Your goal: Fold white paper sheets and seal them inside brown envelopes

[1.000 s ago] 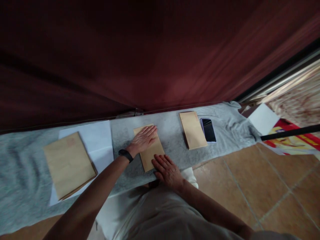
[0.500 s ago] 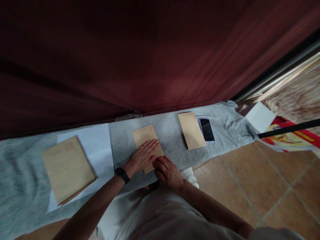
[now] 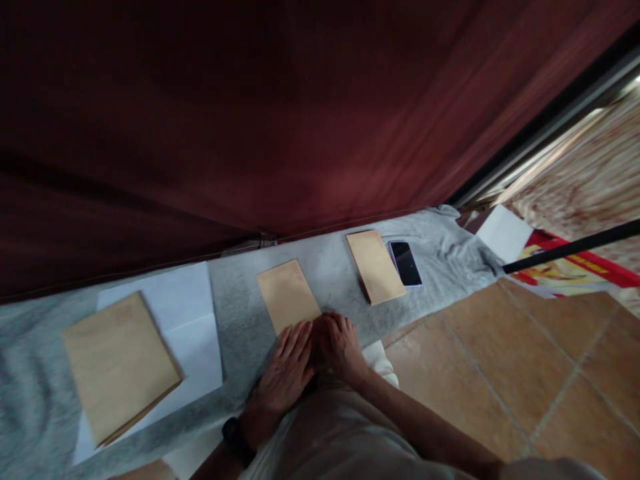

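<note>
A small brown envelope (image 3: 289,293) lies on the grey cloth in front of me, its near end covered by my hands. My left hand (image 3: 286,367), with a dark band on the wrist, rests its stretched fingers on that near end. Beside it, my right hand (image 3: 345,347) has its fingers curled over the near right corner of the envelope. What lies under the curled fingers is hidden.
On the left, larger brown envelopes (image 3: 120,363) are stacked on white paper (image 3: 193,333). To the right lie more small brown envelopes (image 3: 376,267) and a phone (image 3: 405,263). A dark red curtain (image 3: 300,133) hangs behind the cloth-covered surface (image 3: 240,300).
My left hand has slid down the envelope toward me, from its middle to its near end. My right hand stays at the near right corner. The view has shifted slightly.
</note>
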### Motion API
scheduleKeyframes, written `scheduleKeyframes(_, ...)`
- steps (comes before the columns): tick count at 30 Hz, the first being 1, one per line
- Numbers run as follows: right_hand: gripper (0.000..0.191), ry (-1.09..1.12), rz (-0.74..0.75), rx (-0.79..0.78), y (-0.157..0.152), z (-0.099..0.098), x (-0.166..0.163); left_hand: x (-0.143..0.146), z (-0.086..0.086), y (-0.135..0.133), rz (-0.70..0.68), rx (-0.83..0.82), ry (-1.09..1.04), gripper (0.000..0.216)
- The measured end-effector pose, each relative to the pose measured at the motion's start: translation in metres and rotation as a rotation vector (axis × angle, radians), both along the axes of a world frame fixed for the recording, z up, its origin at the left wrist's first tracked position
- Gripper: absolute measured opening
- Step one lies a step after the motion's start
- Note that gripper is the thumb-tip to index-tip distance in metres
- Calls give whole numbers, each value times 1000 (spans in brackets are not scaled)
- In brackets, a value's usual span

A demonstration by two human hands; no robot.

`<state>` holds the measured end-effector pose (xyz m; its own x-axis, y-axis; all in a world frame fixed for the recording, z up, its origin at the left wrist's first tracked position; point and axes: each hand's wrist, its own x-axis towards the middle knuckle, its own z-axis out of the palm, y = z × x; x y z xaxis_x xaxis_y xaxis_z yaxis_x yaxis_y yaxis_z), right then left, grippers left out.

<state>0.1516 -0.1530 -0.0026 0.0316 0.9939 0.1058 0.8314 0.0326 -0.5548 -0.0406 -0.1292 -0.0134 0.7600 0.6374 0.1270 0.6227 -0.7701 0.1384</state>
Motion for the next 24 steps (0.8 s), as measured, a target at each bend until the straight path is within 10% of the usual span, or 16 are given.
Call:
scheduleKeyframes(12,21,675,-177,-232,39,5,9,40,11,-11,306,-35,-40,55)
scheduleKeyframes(18,36,1202,-258,-385,41,29,-1,46,54,4,487,-52,-86,42)
scheduleKeyframes(24,48,1243,-147,-324,44,53,-10,18,105,30,863,-396,-512,30)
